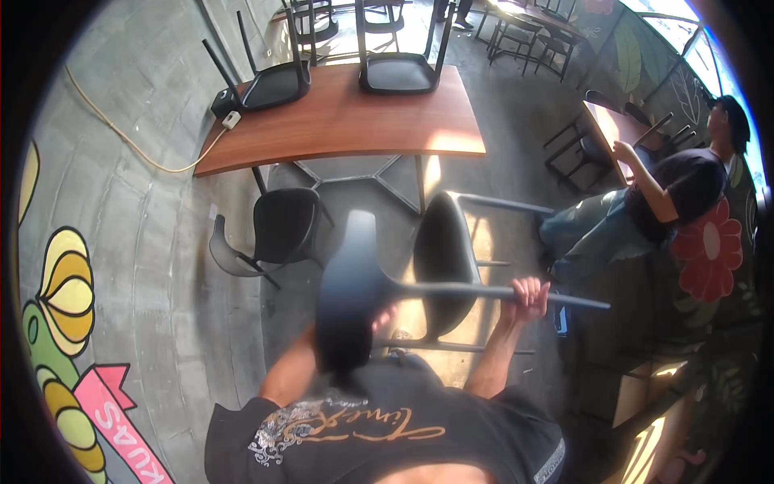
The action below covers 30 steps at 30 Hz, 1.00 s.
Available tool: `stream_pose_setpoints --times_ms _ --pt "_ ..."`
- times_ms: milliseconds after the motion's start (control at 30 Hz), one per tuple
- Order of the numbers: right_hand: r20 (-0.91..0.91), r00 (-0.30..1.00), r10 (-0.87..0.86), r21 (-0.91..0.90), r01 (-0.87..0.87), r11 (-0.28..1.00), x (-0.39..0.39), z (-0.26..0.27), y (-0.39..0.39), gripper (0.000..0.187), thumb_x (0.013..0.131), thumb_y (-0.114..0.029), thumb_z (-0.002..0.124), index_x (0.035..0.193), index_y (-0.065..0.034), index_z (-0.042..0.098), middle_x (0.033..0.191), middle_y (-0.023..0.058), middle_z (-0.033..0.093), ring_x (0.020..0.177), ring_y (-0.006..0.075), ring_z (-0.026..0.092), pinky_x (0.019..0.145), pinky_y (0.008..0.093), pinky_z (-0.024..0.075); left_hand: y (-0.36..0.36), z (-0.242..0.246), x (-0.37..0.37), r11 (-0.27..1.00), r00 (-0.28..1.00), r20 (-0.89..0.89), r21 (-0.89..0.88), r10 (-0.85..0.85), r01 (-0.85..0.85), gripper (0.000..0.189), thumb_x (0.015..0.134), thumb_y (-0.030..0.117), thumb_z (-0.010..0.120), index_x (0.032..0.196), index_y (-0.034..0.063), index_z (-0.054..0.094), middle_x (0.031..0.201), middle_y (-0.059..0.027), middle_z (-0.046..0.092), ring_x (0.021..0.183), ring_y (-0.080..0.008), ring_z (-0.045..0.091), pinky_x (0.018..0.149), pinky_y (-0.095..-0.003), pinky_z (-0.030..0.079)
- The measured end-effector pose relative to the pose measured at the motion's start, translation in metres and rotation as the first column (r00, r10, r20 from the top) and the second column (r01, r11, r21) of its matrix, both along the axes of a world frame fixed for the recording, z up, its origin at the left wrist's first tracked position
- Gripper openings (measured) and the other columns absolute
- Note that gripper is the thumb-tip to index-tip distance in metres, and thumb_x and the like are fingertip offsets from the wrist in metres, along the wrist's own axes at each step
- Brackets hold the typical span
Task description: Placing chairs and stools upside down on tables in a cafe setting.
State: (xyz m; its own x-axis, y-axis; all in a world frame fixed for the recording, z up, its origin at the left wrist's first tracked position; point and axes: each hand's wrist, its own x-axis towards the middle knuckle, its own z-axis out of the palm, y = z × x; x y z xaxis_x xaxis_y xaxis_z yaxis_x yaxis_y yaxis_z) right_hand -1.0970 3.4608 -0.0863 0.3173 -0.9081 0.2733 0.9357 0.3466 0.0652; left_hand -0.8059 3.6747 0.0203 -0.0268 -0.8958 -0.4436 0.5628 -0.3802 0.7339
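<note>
A black chair [446, 266] is held tipped over in front of me, its legs pointing right. Its curved backrest [351, 284] is closest to my chest and slightly blurred. My right hand [527, 299] wraps around one of the long legs. At the backrest's inner side is my left hand [385, 317], mostly hidden behind the backrest, with only some fingers showing. Beyond the held chair, to the left, another black chair [285, 225] stands on the floor by a wooden table [363, 127].
Two upturned chairs [399, 74] rest on the table. A power strip [230, 120] with a cable [139, 148] hangs near its left edge, by the grey wall [157, 242]. On the right, a person [671, 187] stands beside a smaller table [608, 130]. Cardboard boxes [635, 393] lie lower right.
</note>
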Motion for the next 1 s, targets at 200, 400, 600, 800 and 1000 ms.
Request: stream_pose_setpoints --times_ms 200,400,600,800,1000 --pt "-0.504 0.859 -0.091 -0.228 -0.031 0.973 0.094 0.087 0.002 0.03 0.081 -0.015 0.046 0.054 -0.0108 0.034 0.047 -0.0013 0.028 0.041 0.0112 0.025 0.049 0.0297 0.03 0.058 -0.069 0.142 0.791 0.794 0.261 0.144 0.549 -0.595 0.084 0.083 0.074 0.028 0.121 0.0019 0.05 0.11 -0.0125 0.062 0.101 -0.0206 0.058 0.082 -0.0328 0.044" --pt "-0.831 0.488 -0.267 -0.439 -0.28 0.854 0.197 0.105 0.013 0.013 0.073 -0.003 0.065 0.061 0.0022 0.06 0.051 0.0046 0.054 0.043 0.0099 0.048 0.04 0.0241 0.0362 0.043 -0.013 0.123 0.799 0.6 0.606 -0.104 0.523 -0.592 0.062 0.088 0.06 0.043 0.113 0.0037 0.056 0.113 -0.0092 0.061 0.103 -0.0166 0.058 0.081 -0.0277 0.042" --pt "-0.722 0.414 -0.554 -0.69 -0.491 0.532 0.285 0.064 0.029 0.019 0.068 -0.008 0.062 0.054 -0.0013 0.051 0.045 -0.0022 0.044 0.042 0.009 0.042 0.041 0.0268 0.0336 -0.071 0.064 0.094 0.72 0.584 0.608 -0.691 0.538 0.056 0.077 0.078 0.062 0.058 0.126 0.0019 0.045 0.13 -0.0137 0.048 0.122 -0.0234 0.043 0.1 -0.0376 0.031" --pt "-0.721 0.465 -0.514 -0.692 -0.522 0.499 0.365 0.041 0.011 0.024 0.061 -0.007 0.059 0.084 -0.0003 0.058 0.078 0.0083 0.059 0.077 0.0165 0.057 0.069 0.0314 0.0465 -0.148 0.04 0.129 0.626 0.525 0.421 -0.719 0.739 -0.303 0.037 0.088 0.018 0.063 0.057 0.0087 0.045 0.047 0.0046 0.044 0.04 -0.0023 0.039 0.038 -0.0213 0.028" --pt "-0.665 0.407 -0.627 -0.731 -0.53 0.43 0.427 0.032 -0.041 0.034 0.063 -0.008 0.064 0.096 -0.0011 0.058 0.086 0.0106 0.064 0.081 0.0214 0.062 0.075 0.0343 0.0486 -0.199 0.007 0.183 0.535 0.342 0.429 -0.776 0.836 -0.335 0.04 0.086 0.014 0.062 0.05 0.006 0.046 0.044 0.0041 0.044 0.041 -0.0028 0.042 0.039 -0.0225 0.03"
